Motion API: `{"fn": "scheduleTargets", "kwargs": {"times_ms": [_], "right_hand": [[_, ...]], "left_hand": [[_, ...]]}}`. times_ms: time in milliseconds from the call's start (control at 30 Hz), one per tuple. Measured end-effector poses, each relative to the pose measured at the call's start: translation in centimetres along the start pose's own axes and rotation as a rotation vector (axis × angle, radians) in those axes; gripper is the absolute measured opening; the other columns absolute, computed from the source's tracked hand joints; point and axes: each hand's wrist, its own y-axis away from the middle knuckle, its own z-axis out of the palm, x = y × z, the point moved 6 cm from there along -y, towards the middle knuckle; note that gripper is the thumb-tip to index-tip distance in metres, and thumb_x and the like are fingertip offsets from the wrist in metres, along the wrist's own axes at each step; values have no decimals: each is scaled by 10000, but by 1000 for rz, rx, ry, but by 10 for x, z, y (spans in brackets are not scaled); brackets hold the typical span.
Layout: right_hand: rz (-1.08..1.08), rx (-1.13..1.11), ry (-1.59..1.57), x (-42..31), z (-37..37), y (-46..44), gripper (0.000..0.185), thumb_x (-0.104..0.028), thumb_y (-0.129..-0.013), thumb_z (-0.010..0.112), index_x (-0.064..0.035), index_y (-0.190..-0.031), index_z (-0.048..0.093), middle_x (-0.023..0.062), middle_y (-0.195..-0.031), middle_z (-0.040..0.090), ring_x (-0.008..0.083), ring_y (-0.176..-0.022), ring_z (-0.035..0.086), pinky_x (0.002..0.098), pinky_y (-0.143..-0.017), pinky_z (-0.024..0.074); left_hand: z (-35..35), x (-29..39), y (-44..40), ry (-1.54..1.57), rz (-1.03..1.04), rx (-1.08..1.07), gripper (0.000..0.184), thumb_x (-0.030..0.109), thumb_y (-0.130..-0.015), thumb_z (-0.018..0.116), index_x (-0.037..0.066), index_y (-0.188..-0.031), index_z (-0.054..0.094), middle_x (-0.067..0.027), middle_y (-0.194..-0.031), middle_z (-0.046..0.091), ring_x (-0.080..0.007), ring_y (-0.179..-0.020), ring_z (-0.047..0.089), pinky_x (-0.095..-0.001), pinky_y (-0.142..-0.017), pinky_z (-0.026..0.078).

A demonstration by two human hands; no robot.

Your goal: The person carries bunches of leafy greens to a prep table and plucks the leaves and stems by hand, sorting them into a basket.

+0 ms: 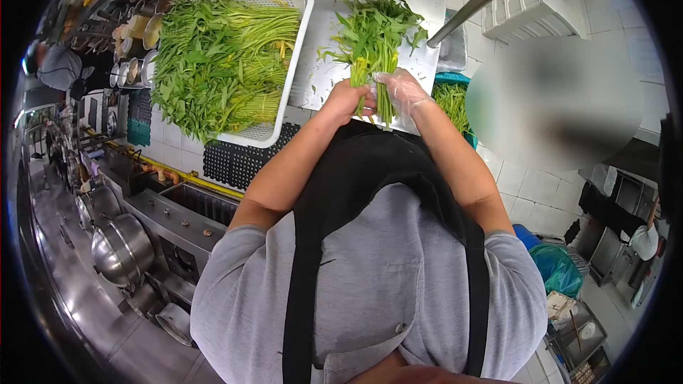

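Observation:
On the steel table (313,75) in front of me lies a bunch of water spinach (377,32), leaves pointing away and cut stems toward my apron. My left hand (348,100), bare, is closed round the stems on the left side of the bunch. A clear plastic glove covers my right hand (403,92), whose fingers wrap the stems on the right side. Between the two hands the stems split into two parts. To the left, a white plastic basket (307,35) is heaped with more long-stemmed greens (220,64).
A metal post (469,11) rises at the right of the table. Below the right edge stands a teal-lined container with greens (452,103). Stoves and steel pots (122,249) line the left. Two other people (60,67) (644,242) are at the far sides. Scraps of leaf dot the table.

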Motion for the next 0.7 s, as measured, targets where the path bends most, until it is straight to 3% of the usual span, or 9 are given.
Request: {"fn": "scheduleTargets", "kwargs": {"times_ms": [100,133,167,233,267,400,500,567,700], "right_hand": [[-6,23,-210,8,-8,5,287,-210,-1020,701,60,-1119,719,128,-952,735,256,-757,703,410,-735,597],[-20,53,-233,7,-12,7,224,-160,-1014,676,52,-1076,712,128,-929,728,239,-743,701,387,-696,590],[-21,55,-232,6,-15,11,224,-160,-1014,676,52,-1076,712,128,-929,728,239,-743,701,387,-696,590],[-59,149,-34,-1,-25,19,182,-109,-1004,643,48,-1075,699,122,-871,711,234,-724,695,384,-652,575],[-43,156,-134,14,-26,10,168,-95,-993,628,50,-1049,692,122,-815,694,243,-704,687,403,-638,564],[-7,199,-231,42,-29,-3,154,-84,-993,622,48,-999,700,144,-832,693,269,-675,675,425,-628,561],[26,262,-207,37,-26,0,207,-76,-1034,612,100,-1100,700,150,-892,716,266,-712,708,428,-627,574],[20,290,-210,39,-22,-5,191,-67,-1027,613,91,-1076,708,145,-883,713,272,-714,709,439,-622,573],[37,276,-107,87,-44,-63,175,-51,-993,617,74,-1033,732,152,-875,715,294,-735,717,471,-609,558]], "left_hand": [[-7,13,12,-87,109,84,144,132,-1128,590,-9,-1159,593,-95,-939,652,-257,-763,724,-430,-656,665],[-6,19,19,-113,134,119,139,163,-1141,573,26,-1120,579,-57,-898,607,-186,-658,619,-355,-558,572],[-5,25,27,-113,135,115,139,163,-1141,573,26,-1120,579,-57,-898,607,-186,-658,619,-355,-558,572],[-4,40,42,-147,221,123,153,208,-1153,555,60,-1128,582,-19,-871,559,-112,-598,489,-289,-498,420],[3,50,56,-140,260,139,163,243,-1157,549,88,-1120,580,18,-847,525,-64,-583,406,-260,-486,323],[5,86,96,-175,395,138,172,250,-1153,563,91,-1089,574,39,-823,512,-44,-584,402,-248,-475,313],[9,123,144,-268,445,106,230,222,-1153,552,30,-1047,619,14,-827,573,-89,-671,477,-307,-608,411],[9,138,167,-342,446,57,163,255,-1150,573,107,-1083,592,60,-798,493,-24,-576,382,-230,-470,290],[11,174,214,-334,447,43,173,279,-1146,580,123,-1075,596,75,-793,492,-18,-560,354,-223,-478,275]]}}
